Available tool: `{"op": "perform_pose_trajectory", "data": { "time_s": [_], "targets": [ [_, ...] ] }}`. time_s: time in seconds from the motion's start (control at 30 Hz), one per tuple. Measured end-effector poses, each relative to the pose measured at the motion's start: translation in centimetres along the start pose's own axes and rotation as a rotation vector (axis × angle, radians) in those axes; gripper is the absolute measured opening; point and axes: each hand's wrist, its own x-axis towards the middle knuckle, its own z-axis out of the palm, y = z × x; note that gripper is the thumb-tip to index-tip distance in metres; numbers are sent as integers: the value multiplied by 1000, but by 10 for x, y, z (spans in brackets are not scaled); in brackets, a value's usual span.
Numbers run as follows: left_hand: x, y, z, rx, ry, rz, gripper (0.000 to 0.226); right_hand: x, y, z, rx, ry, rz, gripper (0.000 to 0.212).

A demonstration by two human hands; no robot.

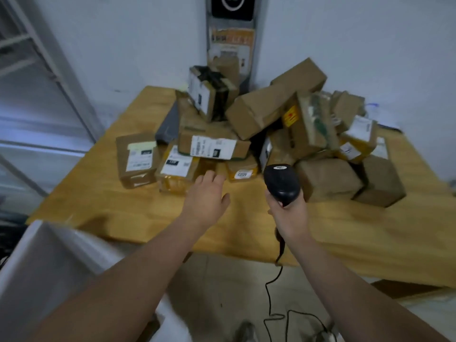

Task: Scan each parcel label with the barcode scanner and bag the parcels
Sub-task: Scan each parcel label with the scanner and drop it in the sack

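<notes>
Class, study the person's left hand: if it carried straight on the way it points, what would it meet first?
Probably the yellow-taped cardboard parcel with a white label, lying just ahead of the left hand; depth is unclear.

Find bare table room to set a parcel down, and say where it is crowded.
Bare wood runs along the near edge of the table, before the parcel pile: left of the left hand and right of the scanner. The back is crowded.

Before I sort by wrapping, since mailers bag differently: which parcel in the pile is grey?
The flat dark grey parcel on the pile's left side, behind the leftmost labelled box; its neighbours are brown cardboard or yellow-taped.
</notes>
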Motion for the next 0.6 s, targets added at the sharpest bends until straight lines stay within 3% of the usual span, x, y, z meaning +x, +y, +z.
{"op": "perform_pose_trajectory", "data": {
  "time_s": [0.23,0.37,0.47,0.6],
  "targets": [
    [100,58,-14,-14,54,63,70,77,-27,-46,95,161,3,40],
    [136,108,-12,-276,-18,88,77,111,-37,-74,160,266,-47,24],
    [156,142,1,-519,-208,-106,84,133,-47,-94,171,245,-51,27],
    [186,151,17,-735,-392,-328,103,164,-49,-116,225,128,94,38]
  ]
}}
